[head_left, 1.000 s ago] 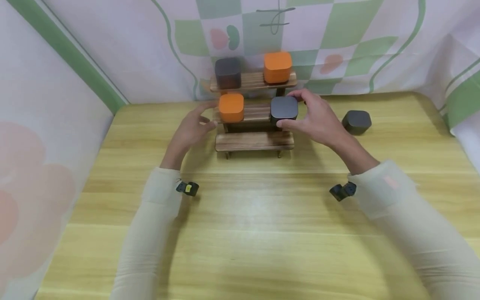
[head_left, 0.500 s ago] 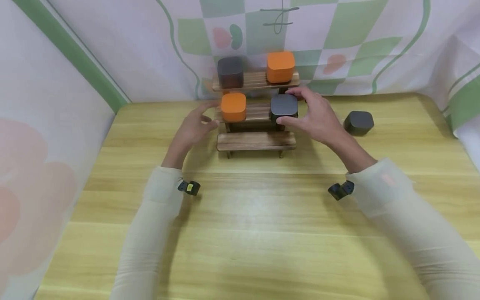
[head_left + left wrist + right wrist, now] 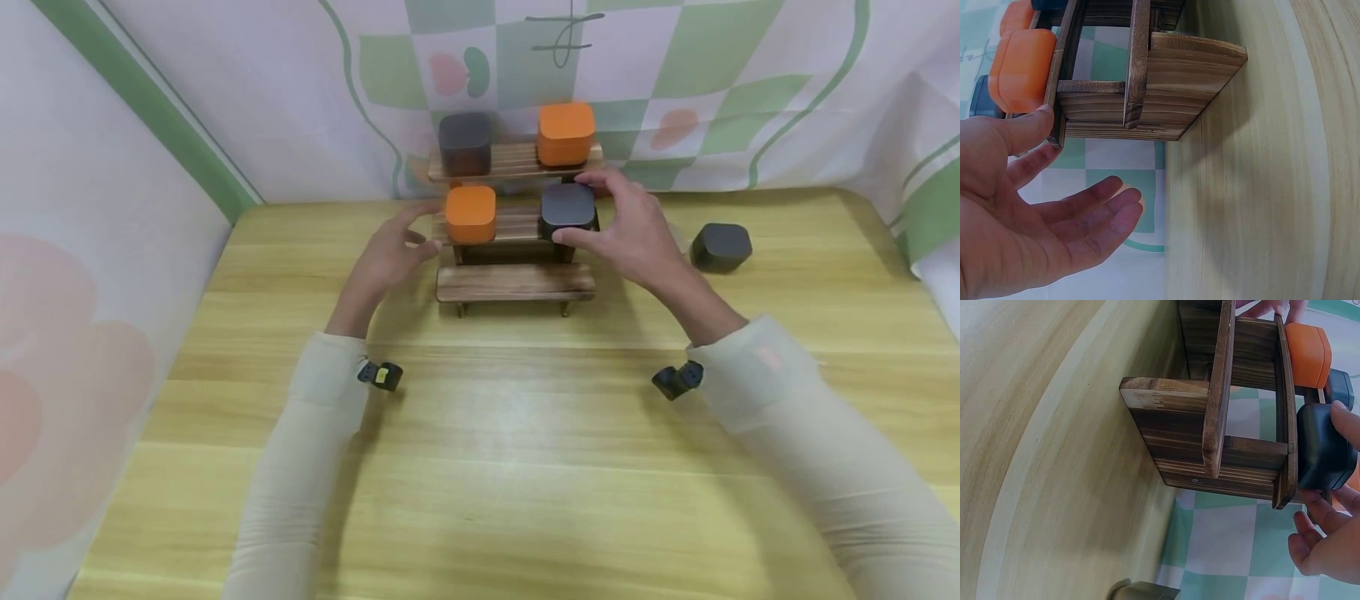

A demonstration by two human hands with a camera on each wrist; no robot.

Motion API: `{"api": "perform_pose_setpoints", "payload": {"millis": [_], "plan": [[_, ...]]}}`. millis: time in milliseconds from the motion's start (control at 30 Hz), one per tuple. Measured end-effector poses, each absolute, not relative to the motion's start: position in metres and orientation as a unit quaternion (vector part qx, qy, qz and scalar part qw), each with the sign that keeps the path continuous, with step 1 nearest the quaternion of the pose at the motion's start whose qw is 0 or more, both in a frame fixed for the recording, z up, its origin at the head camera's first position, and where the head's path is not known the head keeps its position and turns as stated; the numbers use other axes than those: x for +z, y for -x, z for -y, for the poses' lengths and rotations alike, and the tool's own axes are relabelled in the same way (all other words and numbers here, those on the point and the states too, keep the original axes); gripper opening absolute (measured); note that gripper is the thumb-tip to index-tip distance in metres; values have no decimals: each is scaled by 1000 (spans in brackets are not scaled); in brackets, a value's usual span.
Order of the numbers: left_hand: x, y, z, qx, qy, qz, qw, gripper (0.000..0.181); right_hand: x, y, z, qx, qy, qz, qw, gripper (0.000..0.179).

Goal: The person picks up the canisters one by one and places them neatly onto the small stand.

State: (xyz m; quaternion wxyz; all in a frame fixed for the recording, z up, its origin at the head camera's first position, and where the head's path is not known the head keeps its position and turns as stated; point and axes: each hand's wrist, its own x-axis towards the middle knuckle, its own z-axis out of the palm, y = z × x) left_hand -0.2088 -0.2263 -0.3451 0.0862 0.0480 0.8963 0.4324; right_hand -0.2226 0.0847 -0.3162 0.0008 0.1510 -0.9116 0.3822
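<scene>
A three-step wooden display stand stands at the back of the table. My right hand pinches a dark grey rounded box between thumb and fingers, on the right end of the middle step. In the right wrist view the dark box rests against that step's board. My left hand holds the left end of the same step, thumb at the front edge and index finger behind; its other fingers extend loosely in the left wrist view. Beside it sits an orange box on the middle step.
On the top step are another dark box at left and an orange box at right. A further dark box lies on the wooden table, right of the stand. A patterned curtain hangs close behind.
My right hand has shifted the dark box slightly left along the middle step, nearer the orange box. The left hand keeps its place at the stand. The head view has drifted a little.
</scene>
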Motion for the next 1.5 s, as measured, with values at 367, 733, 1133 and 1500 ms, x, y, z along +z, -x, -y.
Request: {"api": "perform_pose_setpoints", "payload": {"millis": [367, 733, 1133, 1500], "plan": [[-345, 208, 226, 434, -51, -895, 86, 57, -316, 222, -83, 394, -140, 908, 10, 78], [-345, 207, 226, 436, -51, -894, 87, 57, -317, 222, -80, 383, -153, 910, 29, 73], [-345, 205, 229, 431, -52, -897, 82, 57, -319, 221, -77, 370, -163, 914, 41, 76], [-349, 205, 231, 434, -57, -896, 77, 57, -319, 216, -83, 385, -152, 910, 41, 79]]}}
